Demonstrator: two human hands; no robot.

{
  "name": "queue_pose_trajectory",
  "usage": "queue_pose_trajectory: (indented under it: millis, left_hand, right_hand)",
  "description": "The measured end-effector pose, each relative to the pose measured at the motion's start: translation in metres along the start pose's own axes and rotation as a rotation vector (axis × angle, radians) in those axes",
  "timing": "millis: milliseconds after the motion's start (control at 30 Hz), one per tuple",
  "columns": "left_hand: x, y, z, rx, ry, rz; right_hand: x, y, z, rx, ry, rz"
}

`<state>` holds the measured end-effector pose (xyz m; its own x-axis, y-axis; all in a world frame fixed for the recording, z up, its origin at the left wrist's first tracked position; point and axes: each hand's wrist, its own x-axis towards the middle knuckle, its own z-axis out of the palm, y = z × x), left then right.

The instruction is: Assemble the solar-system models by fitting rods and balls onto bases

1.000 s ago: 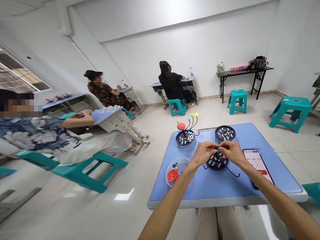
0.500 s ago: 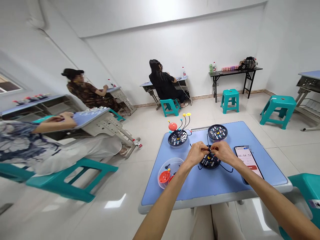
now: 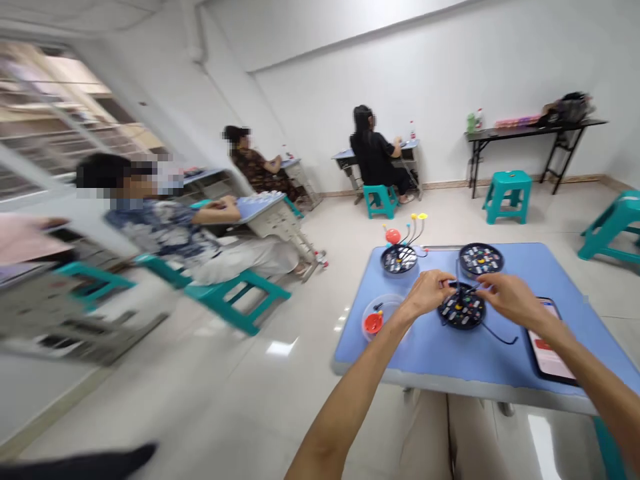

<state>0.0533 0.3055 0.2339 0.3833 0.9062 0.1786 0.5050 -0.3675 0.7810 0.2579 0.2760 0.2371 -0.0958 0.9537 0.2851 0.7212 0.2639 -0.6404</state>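
A round black base (image 3: pixel 463 315) printed with small coloured pictures lies on the blue desk, with thin black curved rods (image 3: pixel 503 339) reaching out from its middle post. My left hand (image 3: pixel 429 292) is closed at the base's upper left, its fingertips pinching a black rod. On the other side, my right hand (image 3: pixel 513 299) pinches a dark rod just above the base. Behind them rests another round black base (image 3: pixel 481 259). A solar system model (image 3: pixel 400 259) with a red ball and yellow and blue balls on curved rods stands at the desk's far left.
A clear plastic bowl (image 3: pixel 400 333) with red half-shells and small parts sits left of my hands. To the right lies a phone (image 3: pixel 553 347). Teal stools (image 3: pixel 507 197), a black side table (image 3: pixel 530 133) and several seated people at other desks are around.
The view has swung left, so the desk appears farther right. My hands have moved apart from the middle post, each now at one side of it.
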Motion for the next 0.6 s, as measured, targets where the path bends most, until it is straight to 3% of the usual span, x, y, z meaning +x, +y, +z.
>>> queue_pose_trajectory:
  millis: [67,167,233,267,333,367,433,533,600]
  left_hand:
    - [-0.018,0.006,-0.023,-0.050,0.062,-0.028]
    - [-0.057,0.008,-0.062,-0.158,0.202,-0.075]
    - [-0.083,0.002,-0.085,-0.186,0.303,-0.137]
    - [-0.095,-0.004,-0.093,-0.148,0.342,-0.166]
    - [-0.113,-0.020,-0.102,0.026,0.402,-0.224]
    - [-0.120,-0.028,-0.102,0.128,0.405,-0.251]
    - [-0.131,-0.042,-0.099,0.294,0.385,-0.274]
    - [-0.141,-0.057,-0.087,0.412,0.359,-0.255]
    - [-0.145,-0.063,-0.079,0.429,0.347,-0.241]
  right_hand:
    - [-0.007,-0.012,-0.022,-0.023,0.073,-0.012]
    - [-0.024,-0.046,-0.046,0.030,0.545,-0.068]
    - [-0.037,-0.073,-0.044,0.042,0.681,-0.141]
    - [-0.041,-0.085,-0.036,0.076,0.636,-0.209]
    - [-0.044,-0.103,-0.007,0.172,0.285,-0.393]
    - [-0.042,-0.109,0.011,0.156,0.102,-0.404]
    - [-0.033,-0.116,0.049,0.008,-0.148,-0.353]
    - [-0.016,-0.124,0.094,-0.348,-0.393,-0.371]
    - [-0.007,-0.129,0.113,-0.507,-0.462,-0.403]
